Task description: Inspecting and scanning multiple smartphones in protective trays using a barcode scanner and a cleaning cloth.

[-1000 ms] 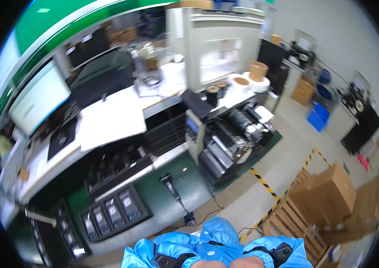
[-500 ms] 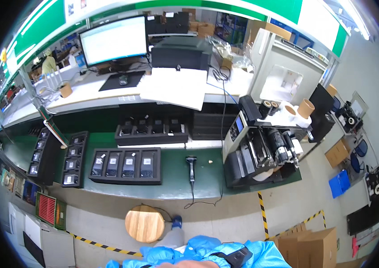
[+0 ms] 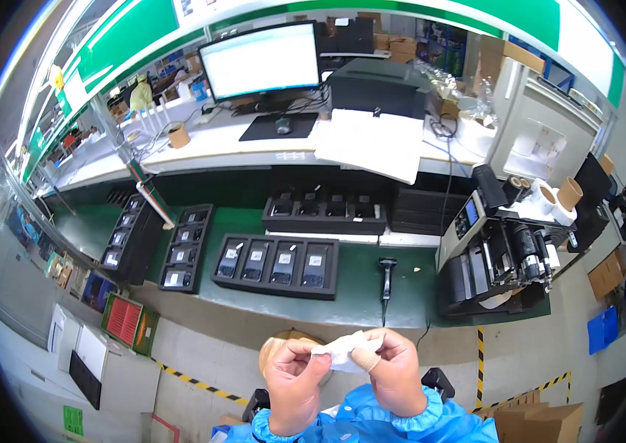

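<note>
A small, crumpled white piece, thin like tissue or soft paper (image 3: pixel 344 350), is stretched between my hands in front of the bench's near edge. My left hand (image 3: pixel 295 378) pinches its left end between thumb and fingers. On the other end, my right hand (image 3: pixel 397 371) is closed in a pinch; a beige covering wraps its thumb. Beyond my hands, a black handheld scanner (image 3: pixel 386 282) lies on the green bench top (image 3: pixel 361 314). To its left, a black foam tray (image 3: pixel 276 290) holds several dark devices with white labels.
More black trays (image 3: pixel 186 247) of devices stand at left and under the shelf. A label printer (image 3: pixel 501 258) occupies the right end. The upper shelf carries a monitor (image 3: pixel 261 63), a mouse (image 3: pixel 283 126) and white sheets (image 3: pixel 372 144). A round wooden stool (image 3: pixel 274 347) is partly behind my left hand.
Both hands have come into view with the white piece between them. The view has shifted, so the bench appears farther right.
</note>
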### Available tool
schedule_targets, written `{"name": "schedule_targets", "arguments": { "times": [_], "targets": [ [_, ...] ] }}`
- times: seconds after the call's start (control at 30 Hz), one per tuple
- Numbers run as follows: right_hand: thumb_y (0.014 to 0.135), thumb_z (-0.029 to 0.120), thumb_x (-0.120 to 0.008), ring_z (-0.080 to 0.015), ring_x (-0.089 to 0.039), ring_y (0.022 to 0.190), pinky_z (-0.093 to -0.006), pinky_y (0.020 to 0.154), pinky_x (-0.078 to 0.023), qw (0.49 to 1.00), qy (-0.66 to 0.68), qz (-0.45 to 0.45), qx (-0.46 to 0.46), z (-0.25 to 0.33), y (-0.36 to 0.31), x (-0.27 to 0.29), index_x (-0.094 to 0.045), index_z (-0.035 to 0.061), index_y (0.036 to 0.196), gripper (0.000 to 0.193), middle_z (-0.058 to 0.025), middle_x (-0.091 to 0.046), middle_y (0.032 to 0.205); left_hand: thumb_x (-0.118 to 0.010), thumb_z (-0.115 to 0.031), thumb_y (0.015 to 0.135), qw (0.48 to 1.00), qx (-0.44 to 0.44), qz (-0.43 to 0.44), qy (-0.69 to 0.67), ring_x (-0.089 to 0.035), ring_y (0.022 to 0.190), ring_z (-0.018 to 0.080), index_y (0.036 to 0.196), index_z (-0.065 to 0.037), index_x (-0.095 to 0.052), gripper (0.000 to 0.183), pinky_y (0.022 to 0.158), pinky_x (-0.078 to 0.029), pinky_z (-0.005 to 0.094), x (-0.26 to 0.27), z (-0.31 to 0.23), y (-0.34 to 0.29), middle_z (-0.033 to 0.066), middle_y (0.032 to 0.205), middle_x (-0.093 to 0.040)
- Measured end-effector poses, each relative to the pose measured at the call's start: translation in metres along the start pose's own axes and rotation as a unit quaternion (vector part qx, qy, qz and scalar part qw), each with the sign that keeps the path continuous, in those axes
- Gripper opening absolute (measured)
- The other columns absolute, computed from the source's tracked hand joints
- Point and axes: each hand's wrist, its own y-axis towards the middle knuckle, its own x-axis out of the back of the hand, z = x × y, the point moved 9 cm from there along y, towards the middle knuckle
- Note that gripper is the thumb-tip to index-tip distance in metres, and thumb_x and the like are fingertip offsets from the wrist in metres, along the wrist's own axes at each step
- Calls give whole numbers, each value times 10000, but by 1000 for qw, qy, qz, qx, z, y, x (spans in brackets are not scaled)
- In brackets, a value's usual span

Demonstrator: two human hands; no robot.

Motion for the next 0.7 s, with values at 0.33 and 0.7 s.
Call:
{"name": "schedule_targets", "arguments": {
  "times": [0.33, 0.7],
  "targets": [
    [825, -10, -726, -324, -675, 815, -427, 754, -570, 912, 41, 365, 181, 46, 9, -194, -692, -97, 890, 114, -217, -702, 863, -649, -495, 947, 918, -259, 266, -137, -550, 1183, 323, 1158, -44, -695, 500, 1009, -454, 467, 34, -160, -19, 183, 1198, -627],
    [868, 89, -740, -323, -715, 929, -420, 931, -526, 821, 142, 357, 423, -23, -49, -355, -764, 32, 935, 91, -151, -720, 1143, -704, -220, 909, 834, -481, 129, -238, -654, 1055, 127, 852, -199, -811, 123, 1125, -267, 410, 135, -282, -66, 4, 1039, -767]
  ]
}}
